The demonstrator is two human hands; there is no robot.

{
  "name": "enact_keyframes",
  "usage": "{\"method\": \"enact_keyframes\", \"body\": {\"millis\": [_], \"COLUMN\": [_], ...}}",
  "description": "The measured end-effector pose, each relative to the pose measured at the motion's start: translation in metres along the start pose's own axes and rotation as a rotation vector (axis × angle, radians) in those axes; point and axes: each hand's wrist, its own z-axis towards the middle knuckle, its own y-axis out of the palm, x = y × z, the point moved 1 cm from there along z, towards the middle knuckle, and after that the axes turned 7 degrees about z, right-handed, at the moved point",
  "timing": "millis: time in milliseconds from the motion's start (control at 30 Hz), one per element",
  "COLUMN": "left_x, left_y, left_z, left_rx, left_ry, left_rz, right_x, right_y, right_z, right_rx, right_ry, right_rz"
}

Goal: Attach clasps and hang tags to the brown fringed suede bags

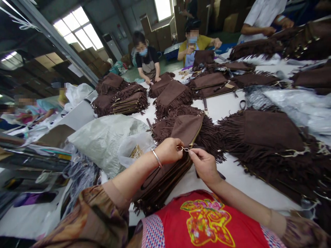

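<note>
Metal clasp [186, 149] pinched in the narrow fingertip grips of 2 hands, left hand [170, 151] and right hand [205, 165], just beside the zipped edge of brown bag [186, 126], perhaps liable to drop into fringe [210, 134] beside that bag upon loosening either grip.

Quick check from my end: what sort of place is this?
Probably a bag factory or workshop: piles of brown fringed bags on a white table, two masked workers on its far side, and cardboard boxes stacked behind them.
</note>
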Motion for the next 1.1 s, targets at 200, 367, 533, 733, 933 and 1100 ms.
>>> {"method": "enact_keyframes", "body": {"millis": [200,367,533,733,933,1100], "left_x": [0.015,0.024,0.035,0.040,0.036,0.029], "left_y": [-0.008,-0.001,0.006,0.017,0.039,0.069], "left_z": [0.025,0.037,0.039,0.039,0.034,0.025], "left_rx": [-0.020,-0.029,-0.044,-0.027,0.049,0.192], "left_ry": [0.029,0.034,-0.017,-0.064,-0.127,-0.198], "left_rz": [-0.106,-0.175,-0.290,-0.407,-0.553,-0.699], "right_x": [-0.004,-0.010,-0.013,-0.011,-0.007,-0.001], "right_y": [-0.015,-0.025,-0.031,-0.034,-0.032,-0.027], "right_z": [0.008,0.005,0.003,0.003,0.004,-0.001], "right_rx": [0.136,0.206,0.266,0.290,0.265,0.211], "right_ry": [-0.104,-0.176,-0.228,-0.224,-0.137,0.103], "right_rz": [-0.100,-0.222,-0.341,-0.380,-0.271,-0.073]}}
